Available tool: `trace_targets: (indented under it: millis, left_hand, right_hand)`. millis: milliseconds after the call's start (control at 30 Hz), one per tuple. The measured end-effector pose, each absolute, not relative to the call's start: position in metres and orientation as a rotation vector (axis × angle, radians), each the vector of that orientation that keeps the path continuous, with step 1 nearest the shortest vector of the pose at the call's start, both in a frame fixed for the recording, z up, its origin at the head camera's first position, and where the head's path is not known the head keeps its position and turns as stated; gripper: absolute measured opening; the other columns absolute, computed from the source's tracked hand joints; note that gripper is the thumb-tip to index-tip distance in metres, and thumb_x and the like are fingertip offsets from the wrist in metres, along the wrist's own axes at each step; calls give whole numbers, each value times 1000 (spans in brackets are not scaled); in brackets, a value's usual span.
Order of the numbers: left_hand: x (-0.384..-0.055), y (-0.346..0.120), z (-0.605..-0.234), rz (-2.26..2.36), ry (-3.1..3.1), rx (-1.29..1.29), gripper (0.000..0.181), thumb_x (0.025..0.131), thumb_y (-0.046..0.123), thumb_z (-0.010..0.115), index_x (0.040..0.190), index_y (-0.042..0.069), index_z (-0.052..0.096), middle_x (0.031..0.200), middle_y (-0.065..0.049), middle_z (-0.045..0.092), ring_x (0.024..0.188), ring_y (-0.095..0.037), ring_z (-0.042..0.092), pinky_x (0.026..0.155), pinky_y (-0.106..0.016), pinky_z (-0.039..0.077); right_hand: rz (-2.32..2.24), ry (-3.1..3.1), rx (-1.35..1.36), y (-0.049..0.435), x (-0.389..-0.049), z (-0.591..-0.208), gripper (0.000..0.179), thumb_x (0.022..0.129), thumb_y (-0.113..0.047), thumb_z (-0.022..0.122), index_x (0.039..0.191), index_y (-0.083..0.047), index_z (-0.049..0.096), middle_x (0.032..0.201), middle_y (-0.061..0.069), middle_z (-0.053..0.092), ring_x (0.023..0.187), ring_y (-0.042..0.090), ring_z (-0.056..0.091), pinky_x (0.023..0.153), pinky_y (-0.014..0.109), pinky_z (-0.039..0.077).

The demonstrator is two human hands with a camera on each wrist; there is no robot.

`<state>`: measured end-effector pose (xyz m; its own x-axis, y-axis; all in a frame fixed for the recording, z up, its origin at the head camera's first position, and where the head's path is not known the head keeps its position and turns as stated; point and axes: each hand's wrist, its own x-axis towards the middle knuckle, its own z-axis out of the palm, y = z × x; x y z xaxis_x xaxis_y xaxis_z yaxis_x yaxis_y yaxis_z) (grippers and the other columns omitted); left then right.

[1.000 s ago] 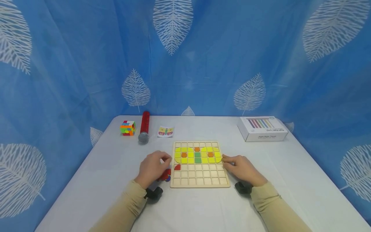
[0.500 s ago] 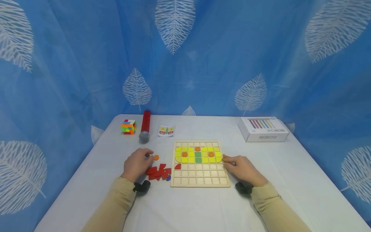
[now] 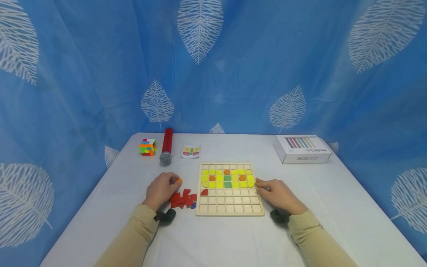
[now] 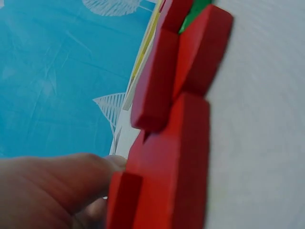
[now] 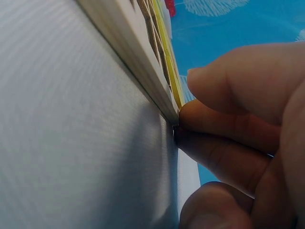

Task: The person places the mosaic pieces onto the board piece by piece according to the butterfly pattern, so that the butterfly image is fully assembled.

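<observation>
In the head view my left hand (image 3: 161, 190) pinches a small orange disc (image 3: 179, 181) between thumb and fingertips, left of the wooden grid board (image 3: 230, 214). Beside that hand lies a loose pile of red pieces (image 3: 181, 199), with a blue piece (image 3: 193, 205) at its edge. Up close, the left wrist view shows thick red blocks (image 4: 162, 162) and a bit of a green piece (image 4: 194, 15); the disc is hidden there. My right hand (image 3: 281, 193) rests its fingertips against the board's right edge, thumb apart, as the right wrist view confirms. Yellow, orange, green and red pieces fill some cells.
A pattern card (image 3: 191, 151) lies behind the board. Further left are a red microphone (image 3: 167, 146) and a colourful puzzle cube (image 3: 148, 147). At the back right sits a white box (image 3: 302, 149). Behind the table hangs a blue leaf-patterned cloth (image 3: 240, 74).
My left hand has drawn back leftward from the board's edge, uncovering the red pile, and its fingers have closed onto the orange disc. The right hand has stayed in place.
</observation>
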<state>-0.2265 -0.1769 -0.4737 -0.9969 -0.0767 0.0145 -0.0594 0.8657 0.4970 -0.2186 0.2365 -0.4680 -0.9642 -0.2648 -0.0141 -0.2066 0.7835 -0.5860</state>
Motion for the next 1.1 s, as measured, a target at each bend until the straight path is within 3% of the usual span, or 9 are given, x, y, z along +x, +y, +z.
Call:
trace_targets:
  millis: [433, 767, 1000, 1100]
  left_hand:
    - [-224, -174, -472, -782, -3019, 88, 40, 91, 30, 78, 128, 16, 71, 111, -6, 66, 92, -21, 60, 82, -42, 56]
    - [-214, -167, -460, -834, -3066, -122, 29, 83, 40, 85, 103, 22, 74, 88, 6, 64, 80, -14, 57, 69, -30, 53]
    - [-213, -187, -451, -882, -3150, -116, 28, 87, 30, 83, 112, 23, 73, 96, 2, 64, 81, -16, 59, 66, -30, 54]
    - [-215, -195, -452, -898, -3185, -94, 26, 86, 31, 84, 108, 23, 73, 95, 2, 64, 84, -17, 59, 68, -31, 54]
  right_hand:
    - [-921, 2868, -364, 236, -219, -468, 42, 99, -31, 65, 135, -10, 67, 146, 8, 60, 142, 39, 48, 114, 59, 38]
    - [-934, 2870, -364, 238, -220, -470, 42, 99, -31, 65, 136, -11, 67, 146, 7, 60, 142, 38, 48, 114, 58, 38]
    - [-916, 2872, -388, 239, -221, -471, 42, 100, -31, 64, 137, -10, 66, 147, 9, 59, 142, 40, 47, 114, 60, 38]
    - [-916, 2871, -379, 239, -220, -470, 43, 100, -30, 64, 137, -10, 66, 147, 8, 58, 142, 40, 47, 115, 59, 37]
